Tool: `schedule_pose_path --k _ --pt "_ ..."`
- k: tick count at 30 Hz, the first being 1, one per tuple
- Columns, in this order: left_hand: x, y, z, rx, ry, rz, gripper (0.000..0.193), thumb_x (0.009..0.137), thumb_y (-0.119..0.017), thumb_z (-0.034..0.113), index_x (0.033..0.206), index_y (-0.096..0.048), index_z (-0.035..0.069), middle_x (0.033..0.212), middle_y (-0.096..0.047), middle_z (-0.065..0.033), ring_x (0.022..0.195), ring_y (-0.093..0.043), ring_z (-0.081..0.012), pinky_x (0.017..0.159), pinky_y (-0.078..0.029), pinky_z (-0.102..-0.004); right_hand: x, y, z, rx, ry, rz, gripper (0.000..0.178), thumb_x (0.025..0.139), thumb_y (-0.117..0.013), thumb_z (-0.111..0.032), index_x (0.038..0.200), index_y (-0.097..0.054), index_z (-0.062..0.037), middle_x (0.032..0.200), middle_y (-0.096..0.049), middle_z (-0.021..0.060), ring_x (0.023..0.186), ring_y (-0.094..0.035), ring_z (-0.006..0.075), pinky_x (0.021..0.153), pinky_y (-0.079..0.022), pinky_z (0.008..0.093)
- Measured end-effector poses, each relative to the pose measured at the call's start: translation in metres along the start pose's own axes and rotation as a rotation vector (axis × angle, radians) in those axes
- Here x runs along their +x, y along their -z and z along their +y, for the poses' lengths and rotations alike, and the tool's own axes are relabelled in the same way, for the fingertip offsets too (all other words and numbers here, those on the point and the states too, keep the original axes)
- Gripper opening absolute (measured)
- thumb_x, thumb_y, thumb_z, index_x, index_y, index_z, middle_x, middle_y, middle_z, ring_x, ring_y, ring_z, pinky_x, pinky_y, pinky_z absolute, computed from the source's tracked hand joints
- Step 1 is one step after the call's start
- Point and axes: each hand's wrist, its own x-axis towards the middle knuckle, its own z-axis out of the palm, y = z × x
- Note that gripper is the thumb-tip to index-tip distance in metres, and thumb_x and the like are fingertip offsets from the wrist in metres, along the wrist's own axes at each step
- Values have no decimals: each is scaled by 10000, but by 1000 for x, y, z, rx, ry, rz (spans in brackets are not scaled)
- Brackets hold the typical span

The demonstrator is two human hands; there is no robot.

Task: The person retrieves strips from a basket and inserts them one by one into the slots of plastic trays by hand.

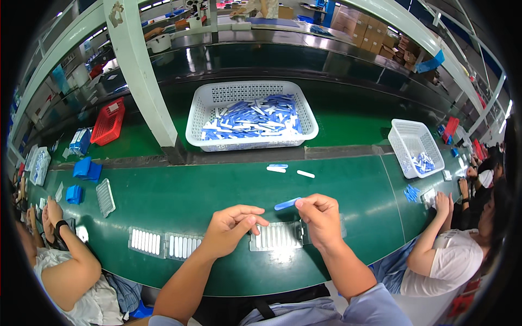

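Pinched between the thumb and index finger of my right hand is a flat blue strip with rounded ends, held above the table and pointing left. My left hand hovers just left of it, fingers loosely bent and apart, with nothing visible in them. Below both hands lies a clear plastic tray with long slots; my right hand hides part of its right side. To the left, another clear tray holds several white strips in rows, its right end partly covered by my left forearm.
A white basket heaped with blue and white strips stands ahead, beyond a few loose strips. A white post rises left of it. Another basket, blue boxes and an empty-looking tray lie aside. People sit on both sides.
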Motion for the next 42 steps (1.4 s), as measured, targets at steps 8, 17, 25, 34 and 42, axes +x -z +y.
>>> schedule_pose_path --k 8,17,25,34,42 --pt "3 5 -10 69 -25 100 229 1046 -531 116 1166 -659 -31 994 -738 -134 830 -660 -135 748 -521 -261 1 -14 -13 -943 760 -239 42 770 -787 -98 786 -749 -88 648 -634 12 547 -550 150 595 -430 312" --pt "3 6 -10 360 -71 250 214 1039 -535 112 1126 -668 -31 936 -738 -110 839 -669 -132 763 -533 -261 -7 -14 -18 -1280 218 -941 216 826 -730 -279 978 -796 -142 726 -709 31 704 -675 231 740 -491 382" --pt "6 1 -4 490 -164 262 186 999 -575 79 1114 -678 -26 939 -755 -107 847 -688 -135 722 -522 -259 1 -9 -27 -952 566 -558 155 802 -775 -189 936 -779 -111 593 -589 -8 566 -564 180 618 -409 345" --pt "43 -4 58 893 -407 423 181 896 -674 50 1075 -695 25 998 -735 -100 886 -686 -224 697 -502 -319 45 17 -134 -1096 775 -234 153 795 -781 -201 906 -759 -98 614 -633 11 575 -608 199 634 -445 333" --pt "191 114 55 1386 -115 309 535 805 -775 177 1282 -607 4 1264 -623 -220 1159 -614 -358 1012 -497 -424 121 29 -127 -1030 453 -45 250 820 -763 -233 983 -768 -44 697 -683 69 594 -629 201 612 -506 326"
